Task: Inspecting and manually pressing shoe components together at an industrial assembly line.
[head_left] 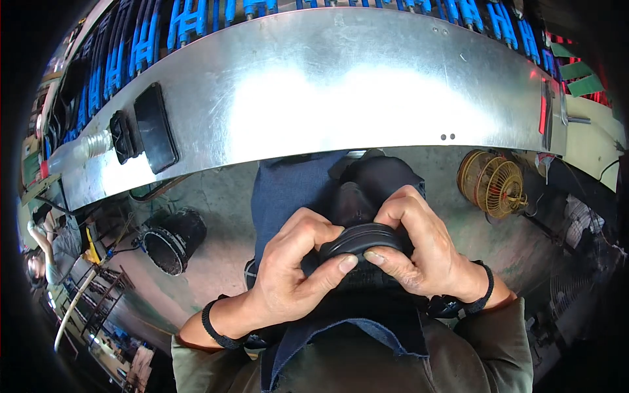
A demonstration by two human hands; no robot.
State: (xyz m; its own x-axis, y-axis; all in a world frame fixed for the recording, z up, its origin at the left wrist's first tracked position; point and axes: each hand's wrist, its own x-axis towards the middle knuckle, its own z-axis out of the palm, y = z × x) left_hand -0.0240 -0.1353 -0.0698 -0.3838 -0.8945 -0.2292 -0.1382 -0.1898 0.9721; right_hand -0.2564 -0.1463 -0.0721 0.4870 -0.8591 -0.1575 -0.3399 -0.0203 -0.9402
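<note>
holding a black rubber ring (pixel 362 240) between them, the left hand (pixel 293 265) and the right hand (pixel 419 252) are both clenched on it, just above the lap and the dark blue apron (pixel 288 190). the thumbs meet on the near rim and the other fingers (pixel 313 230) curl over the far side. i judge the ring is light and soft, because it looks like rubber with ribbed folds; it will bend under pressure and should not slip much in bare skin. the best place to hold seems the outer rim on two opposite sides, as the hands do now. the underside of the ring and its middle are hidden by the fingers, so i cannot tell if it is a closed cap or an open ring. farther down, on the floor, stands a black bucket (pixel 173 239) at the left and a round brass-coloured cage (pixel 493 183) at the right. beyond them the steel table (pixel 341 85) curves across the view, with a black flat box (pixel 156 128) and a small black part (pixel 122 136) beside it. blue racks (pixel 190 19) behind are cut off by the edge.
</note>
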